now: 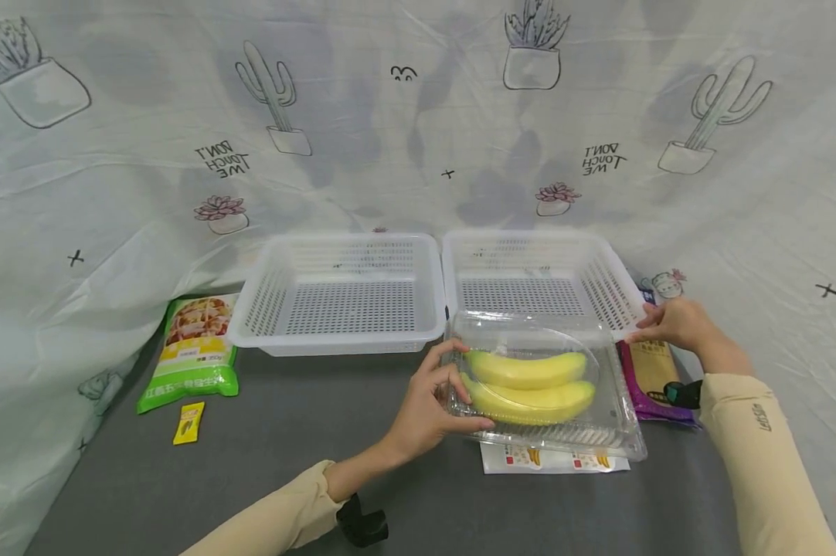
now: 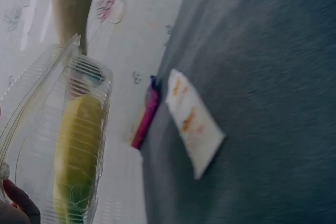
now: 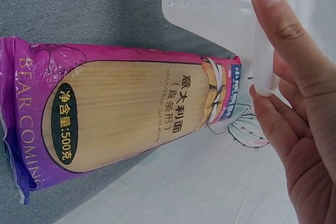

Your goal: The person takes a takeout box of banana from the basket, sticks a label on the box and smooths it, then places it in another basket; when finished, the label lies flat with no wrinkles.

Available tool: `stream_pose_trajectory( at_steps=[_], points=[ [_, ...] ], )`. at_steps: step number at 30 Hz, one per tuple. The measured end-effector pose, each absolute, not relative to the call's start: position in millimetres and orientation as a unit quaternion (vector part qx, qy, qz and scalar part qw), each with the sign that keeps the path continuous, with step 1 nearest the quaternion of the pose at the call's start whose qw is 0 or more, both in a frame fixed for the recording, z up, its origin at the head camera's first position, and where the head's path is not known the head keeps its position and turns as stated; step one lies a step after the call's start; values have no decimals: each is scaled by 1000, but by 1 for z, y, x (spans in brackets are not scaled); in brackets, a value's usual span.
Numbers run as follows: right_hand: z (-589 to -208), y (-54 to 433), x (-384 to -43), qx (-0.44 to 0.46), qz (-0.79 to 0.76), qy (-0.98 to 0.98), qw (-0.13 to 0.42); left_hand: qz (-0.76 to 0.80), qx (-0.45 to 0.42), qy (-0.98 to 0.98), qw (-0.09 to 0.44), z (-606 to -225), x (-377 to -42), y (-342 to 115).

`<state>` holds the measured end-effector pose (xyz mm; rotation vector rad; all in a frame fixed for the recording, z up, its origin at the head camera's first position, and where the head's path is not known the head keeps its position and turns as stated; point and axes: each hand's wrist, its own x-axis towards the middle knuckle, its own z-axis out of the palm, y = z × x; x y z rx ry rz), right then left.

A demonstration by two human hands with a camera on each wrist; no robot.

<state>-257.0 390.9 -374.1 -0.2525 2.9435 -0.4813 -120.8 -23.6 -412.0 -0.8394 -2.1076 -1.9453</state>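
Observation:
My left hand (image 1: 428, 401) grips the left side of a clear plastic clamshell box (image 1: 616, 398), which holds two yellow bananas (image 1: 529, 398). In the left wrist view the box (image 2: 107, 103) is up off the table, with a banana (image 2: 79, 150) behind its ribbed wall. My right hand (image 1: 675, 332) pinches the rim of the right white basket (image 1: 543, 293) at its front right corner. The right wrist view has thumb and fingers on either side of that rim (image 3: 265, 72). Close by lies a purple pack of spaghetti (image 3: 126, 108).
A second white basket (image 1: 348, 309) stands to the left. Beyond it are a green bag of food (image 1: 198, 347) and a small yellow packet (image 1: 188, 423). A white printed packet (image 1: 557, 461) lies under the box in the head view. A patterned cloth (image 1: 390, 116) hangs behind.

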Motion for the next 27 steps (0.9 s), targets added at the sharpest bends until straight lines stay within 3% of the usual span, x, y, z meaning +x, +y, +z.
stream_pose_trajectory(
  at_steps=[10,27],
  points=[
    [-377,392,-260,-85,-162,981,69,-664,-232,-709,47,-435,-96,-43],
    [-373,391,-258,-74,-161,980,87,-645,-216,-726,105,-430,-71,-86]
  ],
)
